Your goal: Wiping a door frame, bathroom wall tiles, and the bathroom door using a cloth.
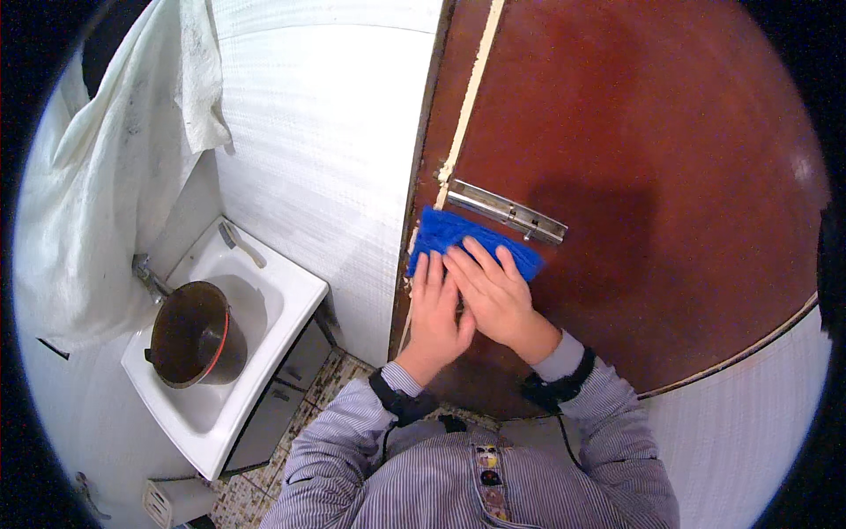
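A blue cloth (441, 231) lies flat against a reddish-brown door (670, 238), just below a shiny metal bolt latch (504, 210). My left hand (434, 319) rests on the cloth's lower edge, its fingers straight and pointing up. Beside it, my right hand (495, 298) presses flat on the cloth with fingers stretched out, its side touching the left hand. Neither hand is curled round the cloth. Both palms are turned away, and the part of the cloth beneath the fingers is hidden.
A white sink (304, 286) on a grey cabinet stands at the left, with a dark bucket (198, 335) and a brush (242, 244) in it. A white cloth (115, 176) hangs above. Yellowish foam (471, 97) runs along the door's left side, near a white wall (326, 132).
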Motion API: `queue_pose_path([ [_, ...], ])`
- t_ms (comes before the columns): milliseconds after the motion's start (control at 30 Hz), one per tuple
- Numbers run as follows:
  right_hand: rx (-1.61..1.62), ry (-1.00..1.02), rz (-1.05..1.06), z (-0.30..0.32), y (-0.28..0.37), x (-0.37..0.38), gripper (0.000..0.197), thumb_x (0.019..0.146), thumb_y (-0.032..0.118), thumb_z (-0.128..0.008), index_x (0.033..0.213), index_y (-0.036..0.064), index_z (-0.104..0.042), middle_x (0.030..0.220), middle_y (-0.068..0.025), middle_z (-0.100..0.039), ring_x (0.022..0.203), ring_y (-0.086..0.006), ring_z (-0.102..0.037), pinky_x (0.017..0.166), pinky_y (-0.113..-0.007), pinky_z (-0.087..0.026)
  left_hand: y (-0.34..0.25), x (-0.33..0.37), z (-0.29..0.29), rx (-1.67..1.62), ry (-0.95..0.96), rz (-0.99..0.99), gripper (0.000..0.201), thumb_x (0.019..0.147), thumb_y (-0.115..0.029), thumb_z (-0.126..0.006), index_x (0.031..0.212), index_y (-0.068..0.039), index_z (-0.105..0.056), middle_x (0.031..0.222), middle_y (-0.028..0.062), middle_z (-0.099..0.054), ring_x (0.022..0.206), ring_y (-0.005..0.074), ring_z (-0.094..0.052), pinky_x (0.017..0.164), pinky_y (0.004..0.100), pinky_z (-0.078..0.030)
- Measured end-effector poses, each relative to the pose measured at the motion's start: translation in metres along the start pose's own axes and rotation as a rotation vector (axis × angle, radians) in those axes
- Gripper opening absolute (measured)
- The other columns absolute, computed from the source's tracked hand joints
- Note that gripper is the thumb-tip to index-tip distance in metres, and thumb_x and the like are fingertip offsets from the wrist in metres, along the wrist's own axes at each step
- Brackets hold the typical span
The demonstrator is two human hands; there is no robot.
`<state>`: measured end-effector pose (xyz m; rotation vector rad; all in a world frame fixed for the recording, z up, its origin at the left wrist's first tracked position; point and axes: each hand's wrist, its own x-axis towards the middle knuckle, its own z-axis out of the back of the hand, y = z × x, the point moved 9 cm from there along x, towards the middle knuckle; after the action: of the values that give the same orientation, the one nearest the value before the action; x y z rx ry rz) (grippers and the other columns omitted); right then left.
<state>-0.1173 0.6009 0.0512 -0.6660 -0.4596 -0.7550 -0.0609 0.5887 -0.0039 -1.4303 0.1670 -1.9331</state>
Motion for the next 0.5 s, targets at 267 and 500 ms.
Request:
queue_pose_path([
  [267,-0.145,0.063,-0.192,0.043,-0.04,-0.088,0.037,0.076,0.022,-0.055,0.112,0.0124,-0.062,0.114,-0.0043,-0.06,0.106,-0.0241,-0.051,0.087,-0.044,-0.036,-0.072,-0.009,-0.057,-0.053,0.197,-0.171,0.066,0.07,-0.02,-0.067,0.127,0.004,-0.043,0.136,0.0326,-0.032,0.127,0.0547,-0.025,0.107,0.0545,-0.025],
  [500,-0.326,-0.157,-0.291,0.106,-0.084,-0.114,0.041,0.08,0.031,-0.055,0.116,0.0129,-0.06,0.123,-0.0074,-0.055,0.101,-0.0336,-0.048,0.093,-0.054,-0.029,-0.145,0.034,-0.061,-0.062,0.13,-0.415,0.052,0.066,-0.024,-0.069,0.11,0.001,-0.056,0.133,0.027,-0.039,0.124,0.0486,-0.034,0.098,0.0501,-0.039],
])
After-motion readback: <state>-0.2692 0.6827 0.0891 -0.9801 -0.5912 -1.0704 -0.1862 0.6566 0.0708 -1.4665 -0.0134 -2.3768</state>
